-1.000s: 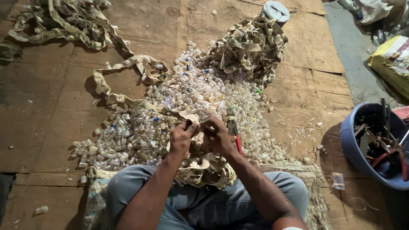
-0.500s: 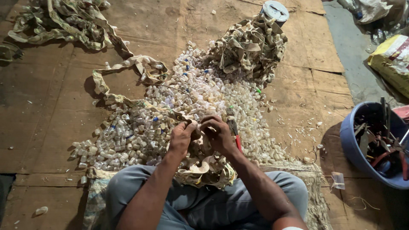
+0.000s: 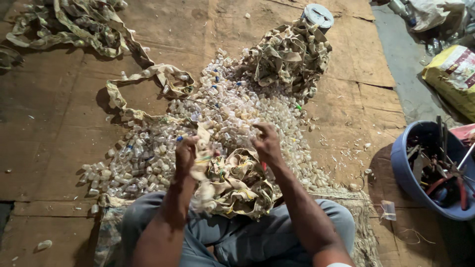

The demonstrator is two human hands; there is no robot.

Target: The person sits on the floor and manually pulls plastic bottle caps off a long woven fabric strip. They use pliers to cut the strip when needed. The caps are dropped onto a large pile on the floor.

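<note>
I sit cross-legged on brown cardboard [image 3: 59, 148]. My left hand [image 3: 186, 155] grips a beige paper strip [image 3: 203, 170] that runs down into a crumpled bundle of strip [image 3: 237, 190] in my lap. My right hand [image 3: 267, 143] hovers over the bundle with its fingers spread, holding nothing that I can see. A broad pile of small clear plastic pieces [image 3: 222, 109] lies on the cardboard just beyond both hands.
A second heap of beige strip [image 3: 287, 57] rises behind the pile, with a round grey lid [image 3: 318, 14] at its top. More strip [image 3: 74, 27] trails across the far left. A blue tub of tools [image 3: 435, 170] and a yellow sack [image 3: 452, 76] stand at right.
My hands were together on the strip; now they have drawn apart, the left pulling down and left with the strip, the right lifting free to the right.
</note>
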